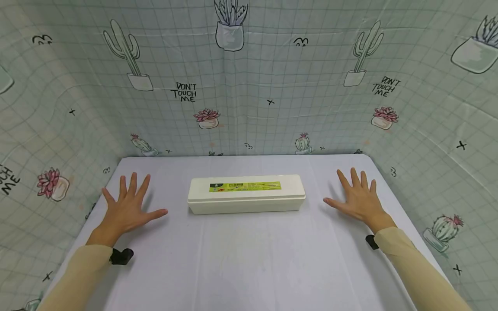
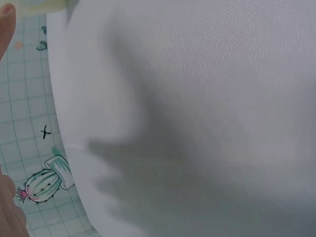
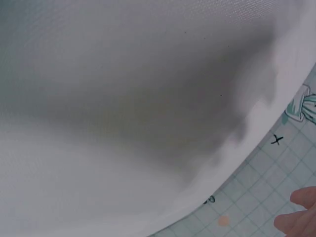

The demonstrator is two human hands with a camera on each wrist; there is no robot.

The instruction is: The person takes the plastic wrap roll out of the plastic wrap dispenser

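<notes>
A long white lidded box [image 1: 246, 204] with a yellow-green label [image 1: 245, 186] lies across the middle of the table, its lid down. Left of it, my left hand [image 1: 125, 211] is held over the table with fingers spread and nothing in it. On the other side my right hand [image 1: 359, 199] is spread the same way, also holding nothing, its thumb pointing toward the box's right end. Both hands are apart from the box. In the left wrist view, fingers [image 2: 7, 212] show at the left edge; in the right wrist view, fingertips [image 3: 298, 217] appear at the lower right.
The white table [image 1: 237, 263] has its far edge behind the box. A grid-patterned cloth [image 1: 249, 86] printed with cacti hangs behind the table and along both sides. Black wrist straps show below the left sleeve [image 1: 78, 276] and right sleeve [image 1: 420, 272] cuffs.
</notes>
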